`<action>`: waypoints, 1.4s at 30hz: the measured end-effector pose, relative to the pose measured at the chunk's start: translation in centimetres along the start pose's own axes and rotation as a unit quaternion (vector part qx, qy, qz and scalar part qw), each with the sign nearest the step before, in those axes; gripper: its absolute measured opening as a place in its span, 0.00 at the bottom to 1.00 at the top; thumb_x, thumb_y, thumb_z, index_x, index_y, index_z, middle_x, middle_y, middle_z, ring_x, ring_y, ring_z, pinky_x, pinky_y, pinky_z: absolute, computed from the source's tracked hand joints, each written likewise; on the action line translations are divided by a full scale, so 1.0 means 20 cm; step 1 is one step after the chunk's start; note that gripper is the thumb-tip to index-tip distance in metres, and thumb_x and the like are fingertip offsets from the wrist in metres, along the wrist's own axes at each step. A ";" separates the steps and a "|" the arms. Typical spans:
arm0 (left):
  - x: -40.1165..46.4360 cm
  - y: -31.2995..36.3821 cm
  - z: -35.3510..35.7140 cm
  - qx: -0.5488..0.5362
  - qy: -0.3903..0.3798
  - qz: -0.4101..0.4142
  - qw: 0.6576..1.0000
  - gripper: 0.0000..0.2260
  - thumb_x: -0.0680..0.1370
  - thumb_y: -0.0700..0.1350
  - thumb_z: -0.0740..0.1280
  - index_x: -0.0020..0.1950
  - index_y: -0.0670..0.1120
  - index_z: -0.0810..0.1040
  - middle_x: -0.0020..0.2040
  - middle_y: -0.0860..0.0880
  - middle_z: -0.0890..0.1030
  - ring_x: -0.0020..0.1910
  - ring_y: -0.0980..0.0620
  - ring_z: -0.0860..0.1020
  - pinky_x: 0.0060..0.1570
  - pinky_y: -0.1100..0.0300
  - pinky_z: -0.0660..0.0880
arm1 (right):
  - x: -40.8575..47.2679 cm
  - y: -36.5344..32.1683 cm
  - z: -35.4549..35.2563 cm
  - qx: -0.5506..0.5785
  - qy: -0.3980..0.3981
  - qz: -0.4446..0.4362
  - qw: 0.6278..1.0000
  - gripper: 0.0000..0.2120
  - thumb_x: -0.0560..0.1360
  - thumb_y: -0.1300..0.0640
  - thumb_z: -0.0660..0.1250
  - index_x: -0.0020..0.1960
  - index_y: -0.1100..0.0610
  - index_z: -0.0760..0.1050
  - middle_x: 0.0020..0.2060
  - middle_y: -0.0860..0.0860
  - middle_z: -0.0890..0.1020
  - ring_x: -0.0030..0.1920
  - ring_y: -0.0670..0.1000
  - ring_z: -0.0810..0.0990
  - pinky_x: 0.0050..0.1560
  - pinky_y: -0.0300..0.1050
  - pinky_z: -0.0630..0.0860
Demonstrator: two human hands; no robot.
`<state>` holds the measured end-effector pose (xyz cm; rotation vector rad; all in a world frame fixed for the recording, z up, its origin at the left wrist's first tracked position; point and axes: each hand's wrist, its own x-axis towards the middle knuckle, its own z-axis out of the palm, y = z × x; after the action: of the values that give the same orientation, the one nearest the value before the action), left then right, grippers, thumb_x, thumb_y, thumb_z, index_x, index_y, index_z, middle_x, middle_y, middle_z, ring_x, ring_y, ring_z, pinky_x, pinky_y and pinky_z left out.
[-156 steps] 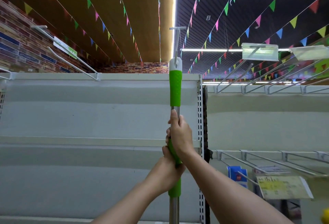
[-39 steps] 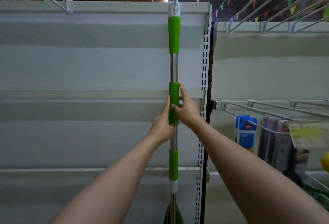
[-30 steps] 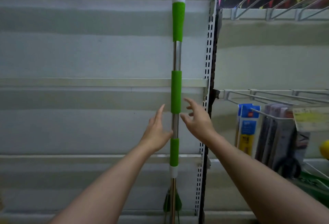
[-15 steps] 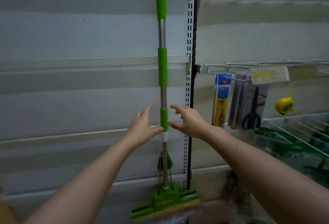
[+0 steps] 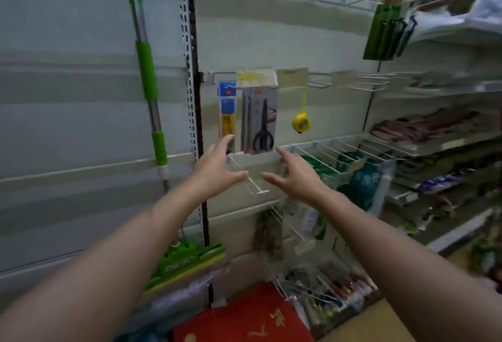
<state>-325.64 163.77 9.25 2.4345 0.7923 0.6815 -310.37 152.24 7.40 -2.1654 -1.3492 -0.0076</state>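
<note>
Fingers (image 5: 225, 142) of the left hand (image 5: 217, 172) and right hand (image 5: 297, 178) are spread, nothing held. The carded pack of black-handled scissors (image 5: 260, 120) is hung just above them, at the left end of the white wire hook rail (image 5: 322, 85) (judged light, the card stiff). It is best pinched by its lower edges.

Left hand (image 5: 214, 173), right hand (image 5: 298, 178) — mop (image 5: 147, 70) apart.

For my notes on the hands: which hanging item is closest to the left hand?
The blue and yellow pack, the leftmost; the left hand nearly reaches its bottom. The scissors pack and yellow tape measure hang farther right.
</note>
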 end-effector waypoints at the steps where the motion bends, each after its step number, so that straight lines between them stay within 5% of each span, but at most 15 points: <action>1: -0.01 0.10 0.08 -0.006 -0.012 0.011 1.000 0.40 0.71 0.53 0.73 0.76 0.53 0.53 0.74 0.45 0.61 0.72 0.46 0.63 0.70 0.51 0.64 | -0.08 0.11 -0.07 -0.003 0.011 0.020 1.000 0.39 0.74 0.41 0.67 0.77 0.54 0.54 0.71 0.57 0.68 0.70 0.55 0.68 0.67 0.48 0.65; 8: -0.16 0.76 0.69 -0.018 -0.099 0.126 0.987 0.36 0.72 0.50 0.72 0.76 0.50 0.59 0.73 0.45 0.65 0.72 0.47 0.63 0.69 0.56 0.62 | -0.72 0.77 -0.59 -0.045 0.089 0.151 0.983 0.34 0.77 0.41 0.61 0.77 0.50 0.53 0.69 0.57 0.69 0.67 0.56 0.69 0.63 0.48 0.68; 19: -0.27 1.50 1.59 -0.029 -0.238 0.206 0.949 0.42 0.70 0.56 0.73 0.77 0.50 0.54 0.75 0.46 0.61 0.73 0.48 0.62 0.68 0.54 0.64 | -1.47 1.66 -1.08 -0.061 0.128 0.359 0.922 0.37 0.75 0.36 0.61 0.77 0.49 0.53 0.73 0.57 0.64 0.71 0.57 0.66 0.65 0.53 0.69; 31: 0.19 2.04 2.42 -0.070 -0.305 0.248 0.917 0.44 0.69 0.56 0.74 0.77 0.48 0.54 0.75 0.46 0.61 0.72 0.48 0.64 0.69 0.50 0.67 | -1.33 2.48 -1.29 -0.020 0.135 0.408 0.903 0.36 0.74 0.39 0.64 0.77 0.47 0.54 0.73 0.55 0.64 0.73 0.56 0.63 0.69 0.61 0.66; 42: 0.72 2.74 3.09 -0.087 -0.318 0.281 0.901 0.43 0.69 0.55 0.74 0.77 0.51 0.54 0.76 0.47 0.60 0.74 0.48 0.62 0.70 0.48 0.65 | -1.09 3.28 -1.70 -0.023 0.179 0.424 0.887 0.35 0.75 0.42 0.66 0.76 0.45 0.54 0.72 0.55 0.67 0.71 0.55 0.67 0.68 0.57 0.68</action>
<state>-257.62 116.10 -1.38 2.4787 -0.2311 0.0919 -257.10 97.32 -1.66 -2.4614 -0.1374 -0.0941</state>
